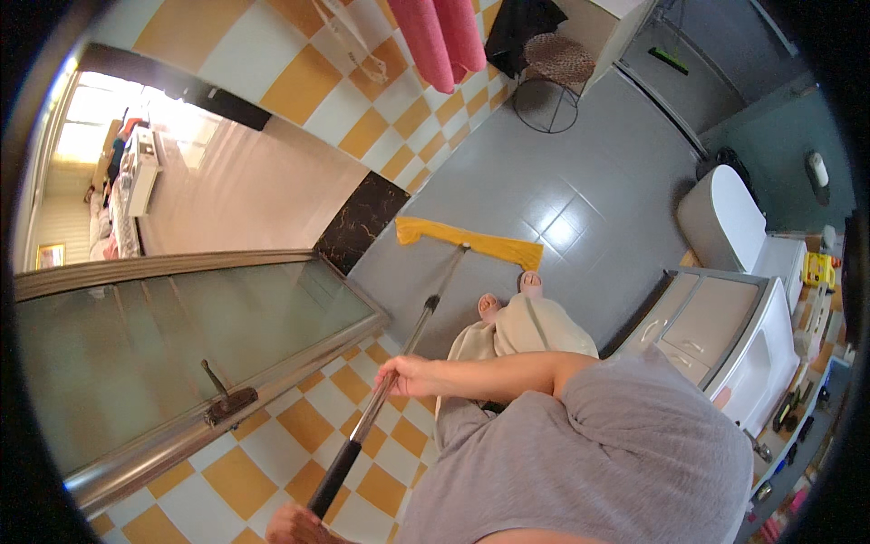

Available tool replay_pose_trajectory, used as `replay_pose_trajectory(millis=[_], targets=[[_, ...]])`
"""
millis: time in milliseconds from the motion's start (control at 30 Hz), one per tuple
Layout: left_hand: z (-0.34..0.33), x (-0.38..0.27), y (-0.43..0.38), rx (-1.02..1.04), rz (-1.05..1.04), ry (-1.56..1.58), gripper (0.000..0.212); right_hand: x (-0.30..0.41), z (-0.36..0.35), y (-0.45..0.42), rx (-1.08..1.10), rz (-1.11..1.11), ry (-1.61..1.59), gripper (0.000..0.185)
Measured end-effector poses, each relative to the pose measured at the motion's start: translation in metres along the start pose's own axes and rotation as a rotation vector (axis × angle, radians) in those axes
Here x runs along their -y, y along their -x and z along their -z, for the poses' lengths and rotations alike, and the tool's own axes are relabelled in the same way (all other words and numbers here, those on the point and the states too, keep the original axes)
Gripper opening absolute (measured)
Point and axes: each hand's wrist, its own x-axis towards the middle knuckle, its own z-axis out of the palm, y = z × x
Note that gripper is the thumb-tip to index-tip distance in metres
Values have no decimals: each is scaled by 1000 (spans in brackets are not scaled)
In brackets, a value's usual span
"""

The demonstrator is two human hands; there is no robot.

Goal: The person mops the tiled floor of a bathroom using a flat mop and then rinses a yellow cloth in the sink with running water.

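A flat mop with a yellow cloth head (469, 239) and a telescopic metal pole slants across the view, its head down on the grey tiled floor (503, 177). My right hand (406, 375) is closed around the metal pole (370, 413) at mid-length. Lower down, near the bottom edge, my left hand (296, 525) grips the pole's black handle (334, 479). The yellow cloth reaches from near the dark marble threshold (363, 216) to just in front of my right foot.
At left is a glass door (197, 326) with a metal handle; beyond the doorway lies a bright room. A wire stand (546, 105) is by the tiled wall, under pink towels (442, 41). To the right are a toilet (724, 214) and a sink cabinet (710, 313).
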Motion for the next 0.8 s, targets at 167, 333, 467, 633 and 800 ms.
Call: replay_pose_trajectory(millis=[167, 333, 467, 633, 800], targets=[[22, 79, 17, 72, 159, 69, 24, 83, 28, 3, -51, 289, 129, 14], [-76, 217, 16, 320, 335, 137, 28, 249, 98, 58, -384, 729, 225, 24], [-155, 257, -30, 527, 156, 256, 31, 318, 78, 98, -604, 730, 100, 18], [-100, 206, -27, 257, 210, -68, 31, 264, 83, 47, -568, 580, 520, 32], [-2, 57, 23, 89, 284, -73, 28, 69, 17, 6, -448, 200, 426, 33]])
